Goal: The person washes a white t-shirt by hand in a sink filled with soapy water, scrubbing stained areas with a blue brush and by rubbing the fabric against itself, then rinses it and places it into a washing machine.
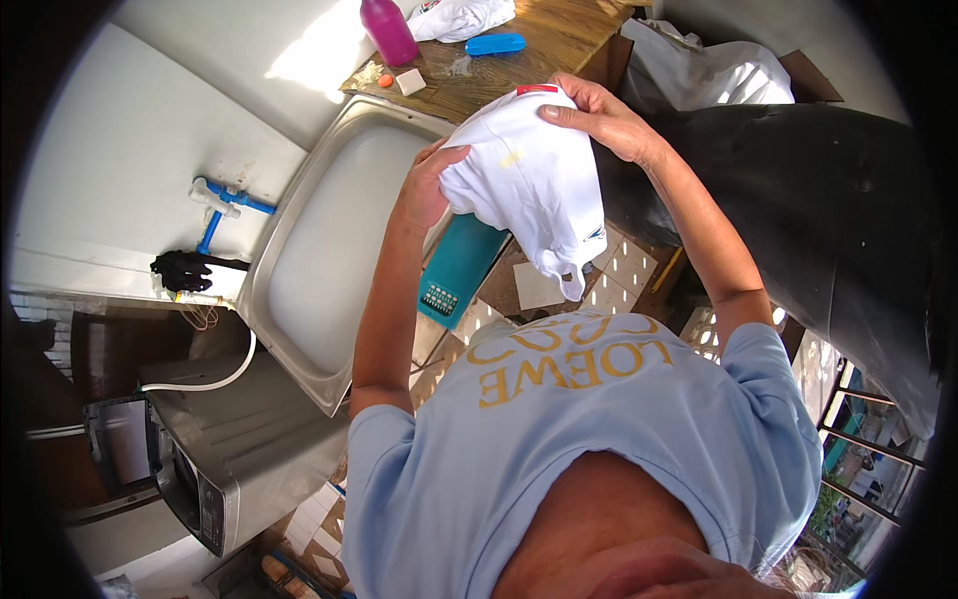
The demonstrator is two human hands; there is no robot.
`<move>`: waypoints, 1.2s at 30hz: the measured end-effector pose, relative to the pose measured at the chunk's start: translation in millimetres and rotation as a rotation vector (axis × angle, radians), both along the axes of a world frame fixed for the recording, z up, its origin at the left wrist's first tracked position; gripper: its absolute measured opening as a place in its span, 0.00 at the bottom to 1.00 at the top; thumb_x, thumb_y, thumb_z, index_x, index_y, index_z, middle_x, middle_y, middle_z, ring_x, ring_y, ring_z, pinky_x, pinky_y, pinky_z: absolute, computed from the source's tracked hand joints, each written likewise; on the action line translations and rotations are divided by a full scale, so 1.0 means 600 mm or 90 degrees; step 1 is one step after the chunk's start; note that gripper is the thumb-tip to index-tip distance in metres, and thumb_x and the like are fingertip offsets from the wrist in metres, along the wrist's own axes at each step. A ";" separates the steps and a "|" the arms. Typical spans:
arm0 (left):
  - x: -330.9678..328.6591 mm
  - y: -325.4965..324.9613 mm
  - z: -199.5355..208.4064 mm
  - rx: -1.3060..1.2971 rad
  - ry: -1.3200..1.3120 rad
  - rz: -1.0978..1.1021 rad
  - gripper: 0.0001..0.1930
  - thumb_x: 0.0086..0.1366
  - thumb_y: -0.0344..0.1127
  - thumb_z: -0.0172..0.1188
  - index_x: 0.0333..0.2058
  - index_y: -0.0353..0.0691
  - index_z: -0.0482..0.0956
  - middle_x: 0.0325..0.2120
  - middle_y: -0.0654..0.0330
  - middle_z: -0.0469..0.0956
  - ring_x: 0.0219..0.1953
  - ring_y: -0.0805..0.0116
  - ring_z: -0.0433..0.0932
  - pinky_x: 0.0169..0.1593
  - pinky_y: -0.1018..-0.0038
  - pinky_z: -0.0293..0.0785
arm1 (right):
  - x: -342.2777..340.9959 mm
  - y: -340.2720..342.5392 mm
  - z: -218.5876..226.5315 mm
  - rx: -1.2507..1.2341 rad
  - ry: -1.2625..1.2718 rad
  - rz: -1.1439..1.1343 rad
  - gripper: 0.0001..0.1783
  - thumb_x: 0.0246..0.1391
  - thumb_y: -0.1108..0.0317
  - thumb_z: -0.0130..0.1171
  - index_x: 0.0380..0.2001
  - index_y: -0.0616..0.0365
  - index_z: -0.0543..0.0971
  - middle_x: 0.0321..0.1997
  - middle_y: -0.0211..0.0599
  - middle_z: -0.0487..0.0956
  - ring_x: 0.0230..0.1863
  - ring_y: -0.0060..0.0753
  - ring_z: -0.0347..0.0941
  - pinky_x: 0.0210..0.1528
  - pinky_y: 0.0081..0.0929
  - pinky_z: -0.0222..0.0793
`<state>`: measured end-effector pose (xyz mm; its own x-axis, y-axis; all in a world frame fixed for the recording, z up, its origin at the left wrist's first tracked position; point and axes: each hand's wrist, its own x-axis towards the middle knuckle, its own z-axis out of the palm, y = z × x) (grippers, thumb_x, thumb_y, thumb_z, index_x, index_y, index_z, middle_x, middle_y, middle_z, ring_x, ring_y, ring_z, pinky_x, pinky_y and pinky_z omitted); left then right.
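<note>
A white cloth garment (pixel 534 185) hangs in front of me, stretched between both hands. It bears a pale yellowish patch near its upper middle, a red strip along its top edge and a dark mark low down. My left hand (pixel 429 185) is closed on its left edge, thumb on the near side. At the top right corner, my right hand (pixel 607 122) pinches the cloth between thumb and fingers. The lower end of the garment dangles free above the floor.
To the left stands a sink basin (pixel 334 230) full of whitish water. A wooden counter (pixel 559 40) behind holds a magenta bottle (pixel 389 32), a blue brush-like object (pixel 495 45) and a whitish block (pixel 410 82). Below are a teal washboard (pixel 461 265) and a grey appliance (pixel 249 429). Black sheeting (pixel 788 190) covers the right.
</note>
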<state>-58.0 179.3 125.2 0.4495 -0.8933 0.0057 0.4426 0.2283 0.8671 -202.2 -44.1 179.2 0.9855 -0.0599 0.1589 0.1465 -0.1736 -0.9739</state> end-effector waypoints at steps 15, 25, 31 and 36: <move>0.074 -0.018 0.052 -0.041 -0.053 -0.032 0.25 0.62 0.36 0.53 0.56 0.29 0.66 0.50 0.52 0.74 0.53 0.62 0.73 0.57 0.68 0.66 | 0.032 0.047 0.010 0.064 -0.081 -0.166 0.17 0.56 0.59 0.62 0.43 0.56 0.74 0.37 0.26 0.78 0.38 0.13 0.73 0.42 0.17 0.71; 0.074 -0.043 0.053 0.091 -0.204 -0.160 0.22 0.57 0.38 0.66 0.46 0.29 0.75 0.38 0.54 0.79 0.40 0.70 0.78 0.44 0.73 0.74 | 0.058 0.033 -0.022 0.160 -0.091 -0.236 0.16 0.56 0.58 0.62 0.41 0.57 0.73 0.35 0.30 0.79 0.33 0.15 0.75 0.36 0.15 0.74; 0.062 -0.067 0.047 0.103 -0.143 -0.156 0.22 0.58 0.39 0.65 0.47 0.30 0.74 0.39 0.57 0.78 0.39 0.70 0.78 0.44 0.72 0.74 | 0.060 0.005 -0.044 0.186 -0.048 -0.221 0.24 0.54 0.55 0.63 0.47 0.57 0.71 0.42 0.34 0.77 0.42 0.21 0.74 0.45 0.22 0.72; 0.040 -0.059 0.089 0.047 -0.064 -0.085 0.18 0.60 0.37 0.63 0.45 0.33 0.75 0.38 0.60 0.79 0.39 0.73 0.78 0.44 0.73 0.74 | 0.002 -0.007 -0.129 0.165 -0.038 -0.086 0.55 0.39 0.43 0.71 0.65 0.55 0.54 0.65 0.44 0.60 0.68 0.37 0.53 0.68 0.36 0.47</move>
<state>-34.1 143.9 178.5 0.3279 -0.9444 -0.0225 0.3747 0.1082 0.9208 -200.9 -48.3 101.8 0.9550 -0.2366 0.1789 0.1976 0.0577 -0.9786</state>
